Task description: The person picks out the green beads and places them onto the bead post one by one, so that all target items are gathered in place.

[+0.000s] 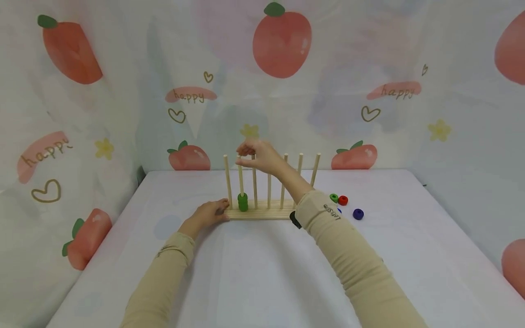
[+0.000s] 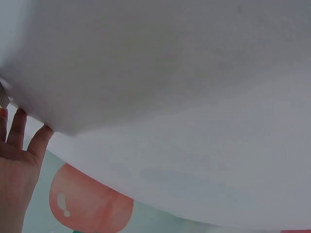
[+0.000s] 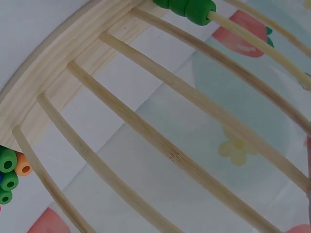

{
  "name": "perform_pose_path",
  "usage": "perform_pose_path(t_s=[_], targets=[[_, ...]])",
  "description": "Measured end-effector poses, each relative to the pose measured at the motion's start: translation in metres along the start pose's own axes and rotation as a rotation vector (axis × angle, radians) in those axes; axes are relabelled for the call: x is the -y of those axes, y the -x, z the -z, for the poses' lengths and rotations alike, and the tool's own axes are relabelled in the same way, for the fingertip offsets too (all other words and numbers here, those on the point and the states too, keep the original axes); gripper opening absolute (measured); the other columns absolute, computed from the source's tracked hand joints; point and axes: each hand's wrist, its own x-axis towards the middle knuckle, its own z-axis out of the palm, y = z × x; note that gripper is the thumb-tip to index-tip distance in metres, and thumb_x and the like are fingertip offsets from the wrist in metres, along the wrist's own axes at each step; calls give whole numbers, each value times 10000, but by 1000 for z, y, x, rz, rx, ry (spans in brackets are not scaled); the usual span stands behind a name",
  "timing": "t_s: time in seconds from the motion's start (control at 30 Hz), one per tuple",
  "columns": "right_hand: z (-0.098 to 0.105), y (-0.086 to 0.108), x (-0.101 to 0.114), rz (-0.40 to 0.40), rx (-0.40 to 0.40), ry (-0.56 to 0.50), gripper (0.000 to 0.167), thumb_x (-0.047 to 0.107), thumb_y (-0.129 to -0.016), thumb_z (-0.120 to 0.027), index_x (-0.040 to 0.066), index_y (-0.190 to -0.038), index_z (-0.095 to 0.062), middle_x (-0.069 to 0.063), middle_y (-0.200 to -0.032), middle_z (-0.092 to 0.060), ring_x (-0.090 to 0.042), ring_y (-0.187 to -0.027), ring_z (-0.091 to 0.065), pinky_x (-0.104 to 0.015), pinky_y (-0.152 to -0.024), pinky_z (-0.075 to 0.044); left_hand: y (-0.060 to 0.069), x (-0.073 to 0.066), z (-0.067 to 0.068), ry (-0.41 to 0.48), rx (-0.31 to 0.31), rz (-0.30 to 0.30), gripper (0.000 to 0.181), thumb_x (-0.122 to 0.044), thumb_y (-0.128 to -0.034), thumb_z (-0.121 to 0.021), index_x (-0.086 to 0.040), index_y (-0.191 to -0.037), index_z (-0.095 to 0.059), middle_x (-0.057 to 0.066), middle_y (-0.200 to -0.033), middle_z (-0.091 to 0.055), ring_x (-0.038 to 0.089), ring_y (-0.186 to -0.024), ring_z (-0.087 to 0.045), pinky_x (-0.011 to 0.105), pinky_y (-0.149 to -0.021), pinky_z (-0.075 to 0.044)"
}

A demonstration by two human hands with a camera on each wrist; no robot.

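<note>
A wooden rack with a row of upright pegs stands on the table, its base (image 1: 262, 214) nearest the far side. My left hand (image 1: 209, 213) holds the left end of that base between thumb and fingers; in the left wrist view its fingertips (image 2: 44, 130) show at the left edge. Green beads (image 1: 243, 202) are stacked low on the second peg from the left. Up at that peg's top is my right hand (image 1: 262, 156), thumb and fingers apart around the tip. No bead shows between them. The right wrist view shows the green beads (image 3: 194, 10) and bare pegs.
Right of the rack lie loose beads: a green one (image 1: 334, 198), a red one (image 1: 343, 200), a purple one (image 1: 358, 214) and a blue one partly behind the right sleeve (image 1: 340, 237). An orange bead (image 3: 23, 165) also appears in the right wrist view. A fruit-patterned cloth (image 1: 283, 114) hangs behind.
</note>
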Motion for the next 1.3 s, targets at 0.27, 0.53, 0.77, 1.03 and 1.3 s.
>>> perform_pose_path(t_s=[0.27, 0.53, 0.77, 1.03, 1.3], targets=[[-7, 10, 10, -1, -75, -42, 446, 153, -866, -685, -1, -1263, -552, -168, -1245, -614, -287, -1186, -551, -403, -1032, -441, 2, -1, 0, 42, 19, 17, 551, -272, -878, -655, 7, -1332, -513, 159, -1453, -429, 417, -1290, -431, 538, -1056, -365], [3, 9, 23, 45, -81, -105, 398, 101, -868, -674, -28, -1230, -571, -193, -1233, -614, -301, -1174, -567, -347, -1027, -455, -1, 1, 2, 44, 12, 22, 562, -281, -870, -660, -6, -1337, -513, 156, -1463, -414, 415, -1300, -418, 522, -1074, -353], [13, 20, 21, 40, -116, -143, 392, 86, -863, -675, -20, -1228, -581, -185, -1217, -625, -286, -1152, -578, -345, -1020, -458, 1, -3, 5, 43, 17, 20, 555, -261, -873, -660, 10, -1334, -510, 178, -1456, -417, 428, -1303, -407, 538, -1071, -344], [24, 36, 17, 87, -150, -151, 348, 71, -870, -663, -22, -1199, -601, -173, -1214, -627, -277, -1155, -575, -338, -1020, -456, 2, -3, 3, 44, 8, 13, 552, -257, -872, -661, 13, -1330, -513, 182, -1446, -428, 426, -1298, -415, 529, -1073, -348], [35, 58, 10, 77, -202, -116, 304, 50, -860, -668, -31, -1150, -625, -189, -1167, -640, -290, -1124, -585, -373, -1007, -466, 1, -2, 1, 50, 5, 22, 560, -270, -877, -653, 3, -1342, -503, 182, -1449, -423, 418, -1301, -415, 518, -1085, -338]])
